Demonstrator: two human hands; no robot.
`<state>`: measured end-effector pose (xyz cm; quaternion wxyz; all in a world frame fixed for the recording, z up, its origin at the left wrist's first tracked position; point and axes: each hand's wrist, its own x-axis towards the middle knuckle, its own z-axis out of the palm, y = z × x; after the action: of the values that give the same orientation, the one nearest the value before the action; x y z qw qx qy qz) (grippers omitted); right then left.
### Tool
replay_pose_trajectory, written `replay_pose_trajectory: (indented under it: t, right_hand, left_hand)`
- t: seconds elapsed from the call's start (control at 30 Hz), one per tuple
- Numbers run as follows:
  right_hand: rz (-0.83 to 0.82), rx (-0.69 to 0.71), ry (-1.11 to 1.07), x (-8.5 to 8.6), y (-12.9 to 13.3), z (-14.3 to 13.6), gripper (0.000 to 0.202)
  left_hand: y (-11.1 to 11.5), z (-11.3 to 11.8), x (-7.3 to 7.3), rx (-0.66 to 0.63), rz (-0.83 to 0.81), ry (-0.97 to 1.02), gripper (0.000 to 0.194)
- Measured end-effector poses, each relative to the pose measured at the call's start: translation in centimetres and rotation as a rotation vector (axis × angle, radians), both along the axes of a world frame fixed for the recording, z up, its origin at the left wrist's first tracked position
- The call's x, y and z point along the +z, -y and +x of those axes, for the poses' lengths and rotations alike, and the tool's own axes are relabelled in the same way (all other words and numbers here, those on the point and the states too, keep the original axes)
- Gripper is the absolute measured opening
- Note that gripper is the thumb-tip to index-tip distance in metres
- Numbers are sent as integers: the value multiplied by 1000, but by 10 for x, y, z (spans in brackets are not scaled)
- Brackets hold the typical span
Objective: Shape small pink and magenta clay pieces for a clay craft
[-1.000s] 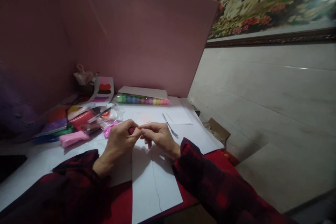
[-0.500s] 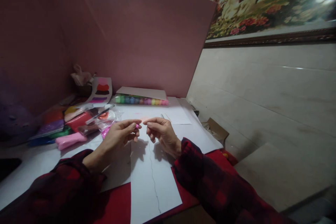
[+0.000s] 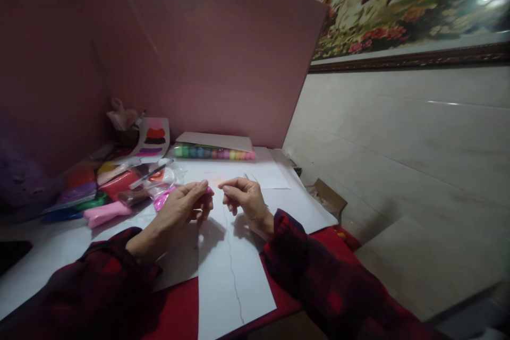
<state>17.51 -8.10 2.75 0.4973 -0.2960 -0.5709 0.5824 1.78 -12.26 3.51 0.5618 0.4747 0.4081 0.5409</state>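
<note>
Between the thumb and fingers of my left hand [image 3: 187,203] is a small lump of bright pink modelling clay [image 3: 209,190]. My right hand [image 3: 247,199] is just to its right, thumb and forefinger pinched together; whatever is between those tips is too small to make out. A narrow gap separates the two hands. Below them lies a white sheet of paper [image 3: 235,281] with a wavy dark line drawn down it. Faint orange and pink colouring [image 3: 215,178] shows on the paper beyond my fingers.
Bagged clay packs [image 3: 119,186] in several colours are heaped at the left, a pen [image 3: 149,172] on top. A clear pack of coloured pots [image 3: 215,153] stands at the back before a pink panel [image 3: 215,64]. A cardboard box [image 3: 329,196] is at the right edge.
My left thumb and fingers have closed further round the pink clay, and the left fingertips have drawn slightly away from the right. My right hand has barely shifted.
</note>
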Motion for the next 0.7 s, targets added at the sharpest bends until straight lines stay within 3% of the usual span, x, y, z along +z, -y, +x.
replay_pose_trajectory:
  t: [0.4, 0.53, 0.7]
  right_hand:
    - [52, -37, 7, 0, 1, 0, 16]
    - [88, -17, 15, -1, 0, -1, 20]
    - [89, 34, 10, -2, 0, -1, 27]
  left_hand:
    - [-5, -5, -7, -4, -2, 53, 33]
    - [-3, -3, -5, 2, 23, 48, 26]
    - [-4, -3, -5, 6, 3, 36, 34]
